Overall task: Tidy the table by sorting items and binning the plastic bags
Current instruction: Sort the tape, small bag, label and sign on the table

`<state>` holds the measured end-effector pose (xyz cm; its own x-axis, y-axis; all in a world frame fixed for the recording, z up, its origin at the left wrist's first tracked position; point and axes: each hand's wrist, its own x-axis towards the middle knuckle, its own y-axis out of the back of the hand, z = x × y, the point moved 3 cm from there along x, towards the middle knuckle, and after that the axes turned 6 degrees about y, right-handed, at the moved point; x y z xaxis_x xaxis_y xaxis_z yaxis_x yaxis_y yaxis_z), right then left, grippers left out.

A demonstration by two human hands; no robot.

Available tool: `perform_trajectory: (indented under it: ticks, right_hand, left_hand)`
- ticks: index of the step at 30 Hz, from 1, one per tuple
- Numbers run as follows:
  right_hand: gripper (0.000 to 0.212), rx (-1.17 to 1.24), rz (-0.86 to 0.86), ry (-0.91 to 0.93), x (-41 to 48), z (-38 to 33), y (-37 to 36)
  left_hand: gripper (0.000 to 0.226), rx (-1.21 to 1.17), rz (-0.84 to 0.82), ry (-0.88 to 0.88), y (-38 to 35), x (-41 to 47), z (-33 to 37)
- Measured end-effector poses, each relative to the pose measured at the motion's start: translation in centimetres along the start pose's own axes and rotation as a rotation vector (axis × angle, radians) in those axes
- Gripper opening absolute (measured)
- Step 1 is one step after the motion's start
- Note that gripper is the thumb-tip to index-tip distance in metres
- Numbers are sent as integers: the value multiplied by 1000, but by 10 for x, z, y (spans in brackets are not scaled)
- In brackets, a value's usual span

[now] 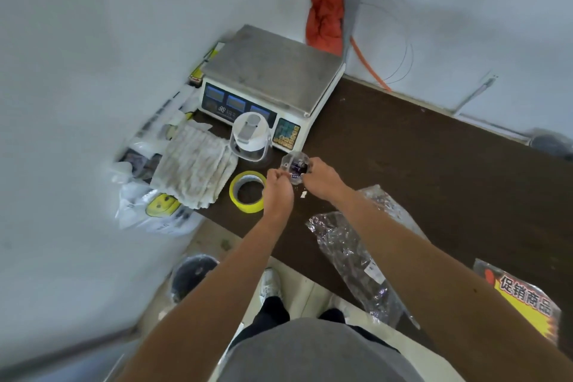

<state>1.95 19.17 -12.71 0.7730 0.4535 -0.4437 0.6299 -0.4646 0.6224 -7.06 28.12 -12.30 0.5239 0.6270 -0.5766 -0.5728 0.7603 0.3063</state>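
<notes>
Over the dark bench (434,149), the right hand (321,178) grips a small clear box (294,166) and the left hand (277,184) pinches its near edge. A crinkled plastic bag (347,245) lies beneath the right forearm, its label unreadable. A red-and-yellow sign (524,298) reads "促销商品".

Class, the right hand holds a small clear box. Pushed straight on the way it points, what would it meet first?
Past the small clear box, probably the white-lidded clear jug before the scale; depth is unclear.
</notes>
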Motion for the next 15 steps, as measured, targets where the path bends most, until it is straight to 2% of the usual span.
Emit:
perform_trajectory:
  ticks: [6, 10, 15]
  right_hand:
    - [37, -45, 21, 39, 9, -11, -12]
    - [46, -3, 13, 16, 9, -14, -23]
    - [43, 33, -8, -6, 9, -9, -29]
  left_hand:
    - [19, -23, -41, 18, 17, 4, -6]
    - [24, -4, -76, 34, 25, 11, -8]
    - [27, 9, -136, 47, 25, 24, -10]
